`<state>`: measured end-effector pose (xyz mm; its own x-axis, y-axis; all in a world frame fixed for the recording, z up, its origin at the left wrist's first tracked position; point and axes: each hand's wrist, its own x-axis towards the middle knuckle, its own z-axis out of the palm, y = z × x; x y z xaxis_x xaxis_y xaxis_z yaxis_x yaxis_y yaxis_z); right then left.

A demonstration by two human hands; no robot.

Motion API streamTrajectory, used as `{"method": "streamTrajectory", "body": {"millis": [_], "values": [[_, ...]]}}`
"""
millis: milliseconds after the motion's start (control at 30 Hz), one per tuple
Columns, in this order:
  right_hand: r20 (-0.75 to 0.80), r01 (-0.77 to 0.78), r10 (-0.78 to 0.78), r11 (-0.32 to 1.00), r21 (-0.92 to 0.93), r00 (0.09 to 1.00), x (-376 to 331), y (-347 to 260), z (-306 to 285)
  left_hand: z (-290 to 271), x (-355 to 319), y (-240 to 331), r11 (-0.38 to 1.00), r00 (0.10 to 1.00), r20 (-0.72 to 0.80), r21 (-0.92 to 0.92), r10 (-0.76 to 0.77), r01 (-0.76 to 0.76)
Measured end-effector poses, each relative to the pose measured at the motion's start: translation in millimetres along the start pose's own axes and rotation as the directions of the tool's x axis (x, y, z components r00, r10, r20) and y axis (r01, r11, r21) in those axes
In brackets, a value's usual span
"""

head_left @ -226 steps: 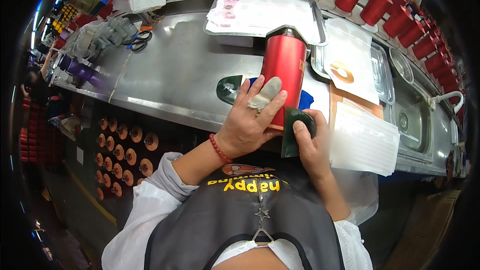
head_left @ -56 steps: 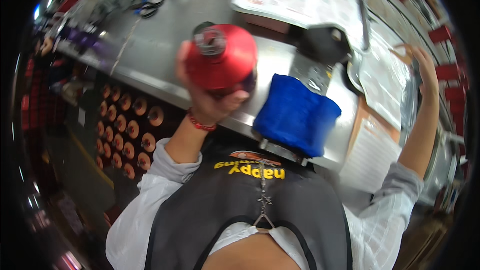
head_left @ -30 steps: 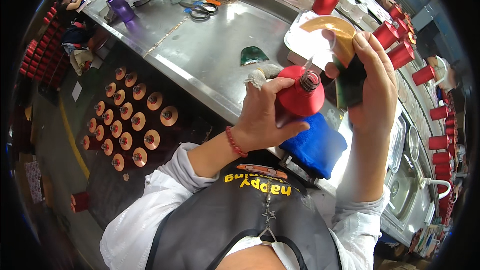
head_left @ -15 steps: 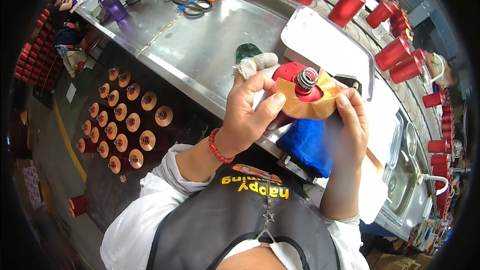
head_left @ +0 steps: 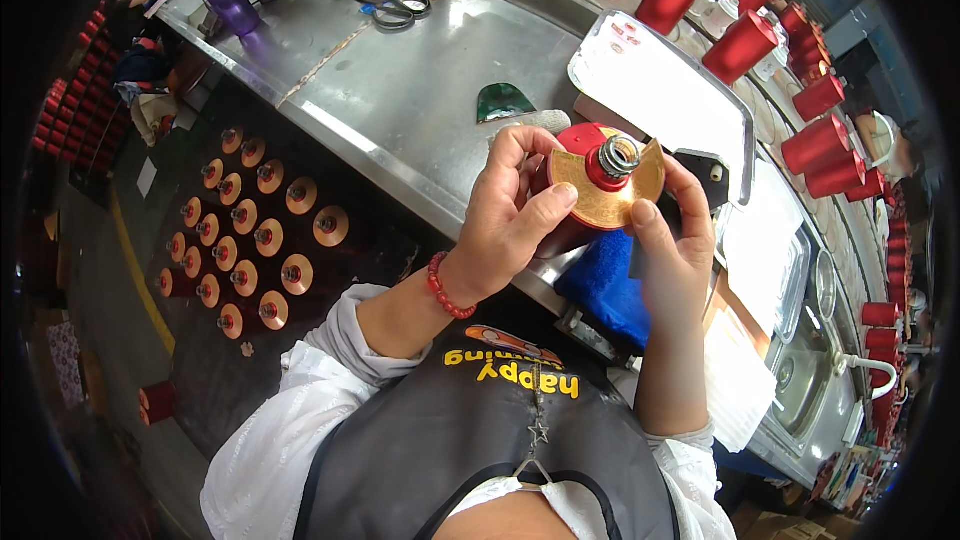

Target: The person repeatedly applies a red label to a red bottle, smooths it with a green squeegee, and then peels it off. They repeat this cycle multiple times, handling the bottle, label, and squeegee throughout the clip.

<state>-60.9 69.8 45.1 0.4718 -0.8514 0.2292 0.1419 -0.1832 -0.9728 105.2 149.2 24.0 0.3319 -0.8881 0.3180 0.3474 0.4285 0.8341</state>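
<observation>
My left hand point(head_left: 512, 212) grips a red cylinder point(head_left: 572, 190) by its upper body, held up toward me above the front edge of the steel table point(head_left: 400, 100). A gold, notched disc label point(head_left: 604, 188) sits around the cylinder's metal threaded neck point(head_left: 617, 154). My right hand point(head_left: 672, 240) holds the disc's lower right edge with thumb and fingers, and a dark scrap shows behind those fingers. A blue cloth point(head_left: 606, 286) lies under the cylinder at the table edge.
Several red cylinders point(head_left: 745, 25) line the back of the table beside a grey tray point(head_left: 660, 80). A green pad point(head_left: 503, 100), scissors point(head_left: 392, 10) and a purple bottle point(head_left: 228, 2) lie on the table. A rack of gold-capped cylinders point(head_left: 262, 240) stands lower left. A sink point(head_left: 800, 380) is at right.
The cylinder has swung from lying on the table to pointing its neck at me. The gold disc, brought over by my right hand, now sits around the neck.
</observation>
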Motion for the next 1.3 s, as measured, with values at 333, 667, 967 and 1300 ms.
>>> {"method": "streamTrajectory", "body": {"millis": [333,667,967,1300], "values": [[-0.017,-0.027,0.028,0.997,0.066,0.999,5.5,0.2,2.4,-16.2,17.6,22.3,0.482,0.883,0.295,0.752,0.364,-0.450],[-0.024,-0.094,0.095,0.995,0.045,0.995,17.3,9.2,1.8,-11.5,40.0,35.9,0.231,0.859,0.421,0.841,0.291,-0.489],[-0.007,-0.092,0.094,0.988,0.124,0.996,25.9,21.9,-2.2,-29.4,40.5,25.0,0.397,0.887,0.356,0.798,0.295,-0.452],[0.020,-0.084,0.082,0.989,0.122,0.996,42.4,37.6,-8.8,-63.3,25.5,13.6,0.134,0.844,0.324,0.900,0.427,-0.414]]}}
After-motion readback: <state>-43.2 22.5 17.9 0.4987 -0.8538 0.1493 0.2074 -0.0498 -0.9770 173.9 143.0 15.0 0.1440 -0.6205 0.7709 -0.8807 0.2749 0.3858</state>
